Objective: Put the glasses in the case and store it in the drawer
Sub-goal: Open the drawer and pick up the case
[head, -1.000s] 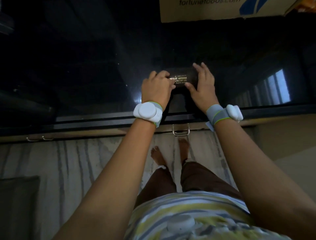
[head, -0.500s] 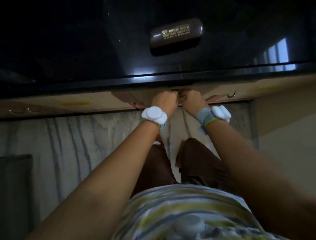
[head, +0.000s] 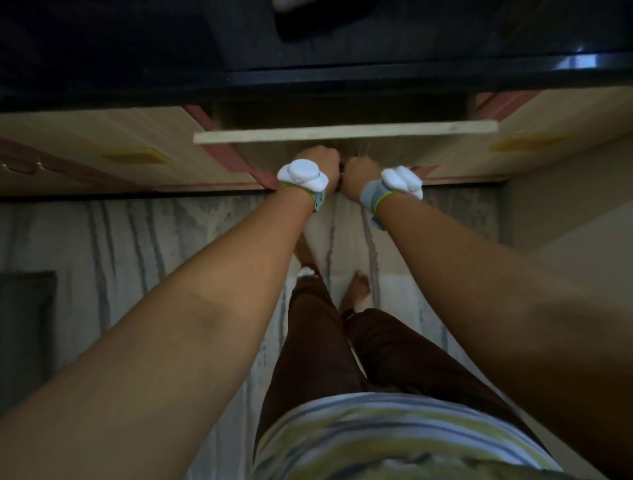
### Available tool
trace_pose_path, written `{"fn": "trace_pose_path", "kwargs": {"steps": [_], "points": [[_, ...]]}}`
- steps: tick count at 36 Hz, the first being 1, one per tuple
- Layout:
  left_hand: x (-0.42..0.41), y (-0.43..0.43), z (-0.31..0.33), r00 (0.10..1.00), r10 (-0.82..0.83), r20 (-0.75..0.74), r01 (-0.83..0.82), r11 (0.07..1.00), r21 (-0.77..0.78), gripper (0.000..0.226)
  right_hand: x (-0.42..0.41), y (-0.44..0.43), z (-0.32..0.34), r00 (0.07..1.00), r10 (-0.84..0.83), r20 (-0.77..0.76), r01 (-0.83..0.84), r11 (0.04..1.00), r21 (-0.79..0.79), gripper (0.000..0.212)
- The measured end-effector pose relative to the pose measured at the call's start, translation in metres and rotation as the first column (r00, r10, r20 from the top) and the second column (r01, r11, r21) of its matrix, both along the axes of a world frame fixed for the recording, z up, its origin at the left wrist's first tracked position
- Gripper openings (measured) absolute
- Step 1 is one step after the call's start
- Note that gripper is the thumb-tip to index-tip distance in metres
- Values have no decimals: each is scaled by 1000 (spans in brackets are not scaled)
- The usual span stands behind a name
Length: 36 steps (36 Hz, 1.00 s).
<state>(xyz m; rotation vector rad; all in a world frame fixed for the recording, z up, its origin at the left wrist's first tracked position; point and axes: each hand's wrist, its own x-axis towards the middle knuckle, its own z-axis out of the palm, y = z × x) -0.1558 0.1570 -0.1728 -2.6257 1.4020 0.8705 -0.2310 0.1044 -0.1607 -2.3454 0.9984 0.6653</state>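
A dark glossy countertop [head: 137, 41] is seen above pale wooden cabinet fronts and a streaked marble floor [head: 137, 240]. The drawer [head: 346, 133] is pulled partly out. The left hand [head: 323, 164] and right hand [head: 359, 173] are clenched side by side on its front, over a hidden handle. The case [head: 291, 4] is barely seen at the top edge, on the counter
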Motion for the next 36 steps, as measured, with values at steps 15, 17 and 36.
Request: {"fn": "trace_pose_path", "kwargs": {"steps": [15, 17, 36], "points": [[-67, 58, 15, 971, 75, -227, -9, 960, 281, 17, -59, 48, 17, 974, 125, -187, -81, 972, 223, 34], [-60, 48, 31, 963, 84, -256, 0, 949, 315, 27, -51, 36, 29, 985, 55, -163, -7, 960, 279, 30], [106, -77, 100, 939, 182, 291, -29, 887, -461, 36, 107, -122, 87, 875, 154, 458, 39, 922, -386, 59]]}}
